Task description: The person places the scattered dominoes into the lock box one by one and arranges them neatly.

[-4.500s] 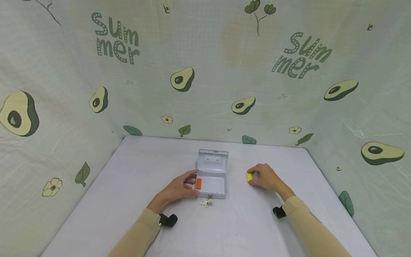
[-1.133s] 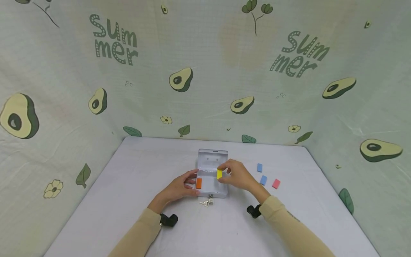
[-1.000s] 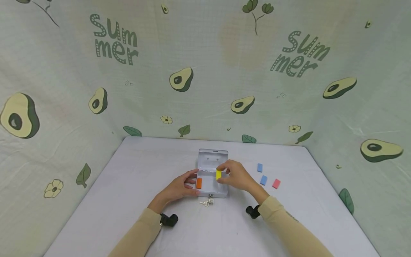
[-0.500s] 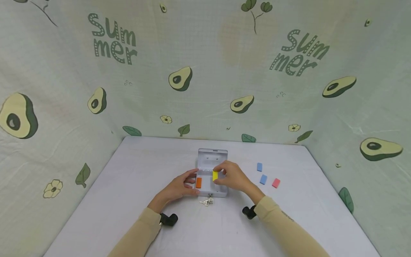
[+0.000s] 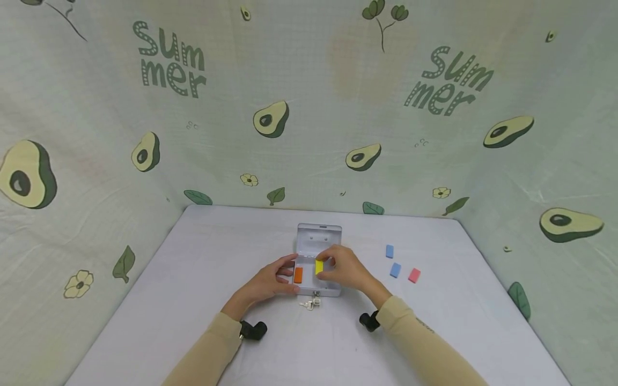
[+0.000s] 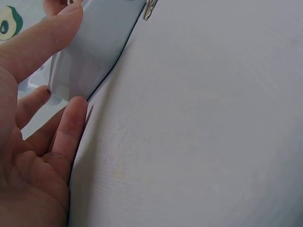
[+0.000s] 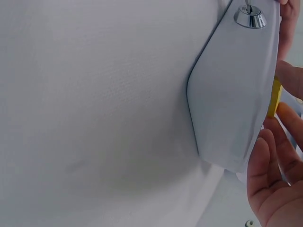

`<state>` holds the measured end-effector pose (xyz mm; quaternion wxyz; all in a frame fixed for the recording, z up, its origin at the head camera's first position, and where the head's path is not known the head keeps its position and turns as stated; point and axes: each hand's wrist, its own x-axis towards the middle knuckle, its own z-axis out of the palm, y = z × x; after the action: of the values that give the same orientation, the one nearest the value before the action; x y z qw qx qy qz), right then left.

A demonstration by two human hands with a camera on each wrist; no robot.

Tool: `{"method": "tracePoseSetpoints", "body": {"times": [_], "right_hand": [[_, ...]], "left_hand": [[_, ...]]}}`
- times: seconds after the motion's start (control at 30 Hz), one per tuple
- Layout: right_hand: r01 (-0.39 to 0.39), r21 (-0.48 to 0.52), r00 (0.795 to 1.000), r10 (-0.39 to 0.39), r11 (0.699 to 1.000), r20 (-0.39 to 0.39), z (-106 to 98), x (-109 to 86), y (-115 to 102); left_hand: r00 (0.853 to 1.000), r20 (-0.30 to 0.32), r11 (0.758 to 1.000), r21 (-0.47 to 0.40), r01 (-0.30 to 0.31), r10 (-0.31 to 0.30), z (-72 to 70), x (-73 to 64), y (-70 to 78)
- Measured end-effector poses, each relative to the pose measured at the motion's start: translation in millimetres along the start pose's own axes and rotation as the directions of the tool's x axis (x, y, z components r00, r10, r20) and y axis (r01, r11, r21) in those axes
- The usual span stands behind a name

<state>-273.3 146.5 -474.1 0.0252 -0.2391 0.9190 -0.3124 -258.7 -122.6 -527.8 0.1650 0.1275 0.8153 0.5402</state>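
Head view only: the inside of the box (image 5: 328, 292), its lid (image 5: 316, 244) raised behind; the orange block (image 5: 298, 275) inside at its left end; 2 blue blocks (image 5: 395, 269) and 1 pink block (image 5: 414, 275) to the right of the box.
Right wrist view: the lock (image 7: 251, 18) on the box's front wall seen close.
Hidden: box interior in both wrist views; most of the yellow block in the right wrist view, behind fingers and rim.
Cut off: keys (image 5: 309, 305), in front of the box, reduced to 1 fragment in the left wrist view.
Yellow block (image 5: 319, 267): over the box interior, right of the orange block; contact with the box floor cannot be told.
Right hand (image 5: 344, 266): nearly closed, pinching the yellow block between thumb and fingertips.
Left hand (image 5: 266, 281): partly spread, gripping the box's left side, thumb at the front corner.
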Motion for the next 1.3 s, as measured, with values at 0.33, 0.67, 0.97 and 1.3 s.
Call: {"method": "tracePoseSetpoints", "body": {"times": [0.33,0.67,0.97,1.3], "right_hand": [[0.033,0.01,0.999,-0.033,0.999,-0.008,5,2.6,-1],[0.037,0.0,0.999,-0.037,0.999,0.009,13,8.8,-3],[0.049,-0.004,0.999,-0.049,0.999,0.022,18,13.2,-7],[0.061,-0.026,0.998,-0.061,0.998,0.022,25,14.7,-5]], "left_hand": [[1.0,-0.001,1.0,0.002,0.002,-0.002,1.1,-1.3,1.0],[1.0,0.012,1.0,-0.012,-0.018,0.018,-0.2,-0.1,-1.1],[0.999,0.025,0.999,-0.03,-0.034,0.035,-0.9,1.4,-3.3],[0.999,0.028,0.999,-0.032,-0.034,0.035,-1.4,1.7,-3.1]]}}
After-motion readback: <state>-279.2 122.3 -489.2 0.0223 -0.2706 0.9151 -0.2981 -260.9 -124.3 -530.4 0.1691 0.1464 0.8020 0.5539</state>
